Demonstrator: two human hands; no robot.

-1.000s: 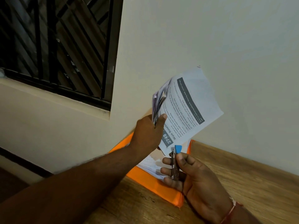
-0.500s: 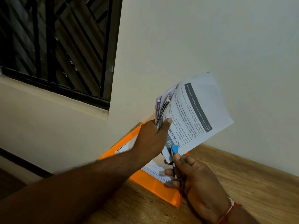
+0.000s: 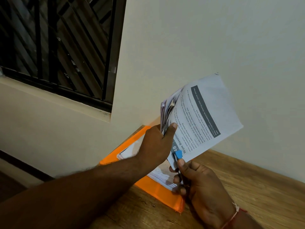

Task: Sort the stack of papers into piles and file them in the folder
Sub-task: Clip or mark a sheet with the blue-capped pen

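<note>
- Against a second ago: blue tip of the small tool (image 3: pixel 178 154) now laid over the bottom corner of the papers (image 3: pixel 203 116), no longer just under their edge.
- Same grips on both sides as before.
- In the left hand (image 3: pixel 156 144): lower left edge of the papers, fingers curled behind, thumb flat on the printed front page, back sheets fanned apart above the thumb.
- In the right hand (image 3: pixel 203 187): dark body of the tool, fingers wrapped round it, thumb raised just below the blue tip.
- Papers held up and tilted, above both hands, bottom corner touching the tool.
- Under both hands, on the wooden table (image 3: pixel 247 187): orange folder (image 3: pixel 153 187) lying open, more sheets (image 3: pixel 160 175) on it just beneath the right hand's fingers.
</note>
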